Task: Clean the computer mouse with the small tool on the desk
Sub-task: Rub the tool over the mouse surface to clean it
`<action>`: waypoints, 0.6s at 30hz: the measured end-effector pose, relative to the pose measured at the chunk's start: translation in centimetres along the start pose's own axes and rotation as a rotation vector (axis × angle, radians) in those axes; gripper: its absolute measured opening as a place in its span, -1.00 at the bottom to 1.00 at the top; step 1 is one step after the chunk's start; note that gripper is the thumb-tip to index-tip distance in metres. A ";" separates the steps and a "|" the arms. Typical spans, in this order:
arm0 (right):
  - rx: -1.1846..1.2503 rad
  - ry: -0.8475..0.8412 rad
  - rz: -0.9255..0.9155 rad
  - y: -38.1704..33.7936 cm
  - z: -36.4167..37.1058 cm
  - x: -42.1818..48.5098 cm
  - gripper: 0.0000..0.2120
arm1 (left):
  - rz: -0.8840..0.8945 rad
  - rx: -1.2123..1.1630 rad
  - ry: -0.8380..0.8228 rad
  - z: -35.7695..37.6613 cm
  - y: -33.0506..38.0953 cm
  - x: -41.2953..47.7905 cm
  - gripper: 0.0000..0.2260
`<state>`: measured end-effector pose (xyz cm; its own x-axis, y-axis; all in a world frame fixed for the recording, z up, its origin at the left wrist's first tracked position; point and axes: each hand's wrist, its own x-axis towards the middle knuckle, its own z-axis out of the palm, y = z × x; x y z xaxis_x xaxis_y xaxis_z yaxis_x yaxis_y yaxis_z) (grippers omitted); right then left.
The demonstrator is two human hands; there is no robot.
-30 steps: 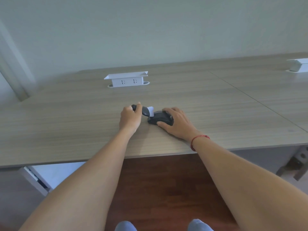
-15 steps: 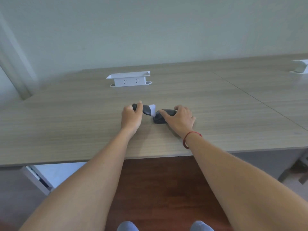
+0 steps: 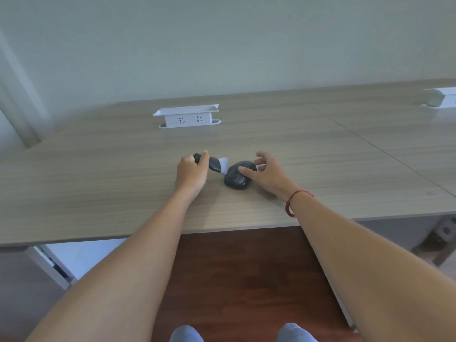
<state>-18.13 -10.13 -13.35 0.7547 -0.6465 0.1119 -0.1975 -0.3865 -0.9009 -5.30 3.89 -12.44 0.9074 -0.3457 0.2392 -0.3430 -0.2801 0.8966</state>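
A black computer mouse (image 3: 235,178) lies on the wooden desk (image 3: 320,156), near the middle. My left hand (image 3: 191,172) grips a small black brush (image 3: 215,164) with a white bristle head, and that head touches the mouse's left edge. My right hand (image 3: 267,172) is just right of the mouse with fingers spread; the thumb rests on the mouse's top and the other fingers are lifted off it.
A white socket box (image 3: 186,116) stands on the desk behind the hands, and a second one (image 3: 441,97) sits at the far right. A seam (image 3: 385,154) runs diagonally across the desk. An open white drawer (image 3: 61,262) shows below the front edge at left.
My right hand has opened and lifted most fingers off the mouse, which it covered before. The mouse now shows almost fully, turned at an angle. My left hand keeps the brush against it.
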 end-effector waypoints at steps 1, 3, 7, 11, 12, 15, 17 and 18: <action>0.006 0.017 -0.011 0.1 0.1 -0.1 -0.26 | -0.001 -0.064 -0.035 0.1 0.4 -0.1 -0.58; 0.047 0.000 -0.015 0.0 0.3 -0.2 -0.29 | -0.004 -0.096 -0.089 0.4 1.0 -0.4 -0.59; 0.089 -0.048 -0.015 -0.2 -0.1 -0.6 -0.39 | -0.044 0.104 0.040 0.5 0.8 -0.2 -0.56; 0.025 -0.069 -0.061 -0.5 -0.3 -0.7 -0.61 | -0.015 -0.021 -0.068 0.4 0.5 -0.2 -0.59; 0.010 -0.076 -0.060 -0.6 -0.3 -0.6 -0.64 | -0.006 0.015 -0.075 0.5 0.3 -0.2 -0.60; -0.020 -0.059 -0.042 -0.7 0.2 -0.4 -0.66 | -0.008 0.179 -0.026 0.6 -0.4 -0.3 -0.61; -0.067 0.011 -0.057 -0.5 0.8 -0.5 -0.60 | -0.005 0.176 -0.024 0.6 -0.9 -0.3 -0.61; -0.125 0.040 -0.078 -0.3 1.1 -0.7 -0.48 | -0.003 0.166 -0.021 0.5 -0.9 -0.4 -0.61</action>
<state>-17.96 -8.82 -13.59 0.7457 -0.6362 0.1980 -0.2177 -0.5134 -0.8301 -5.44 3.79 -13.55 0.9036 -0.3629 0.2275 -0.3777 -0.4245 0.8229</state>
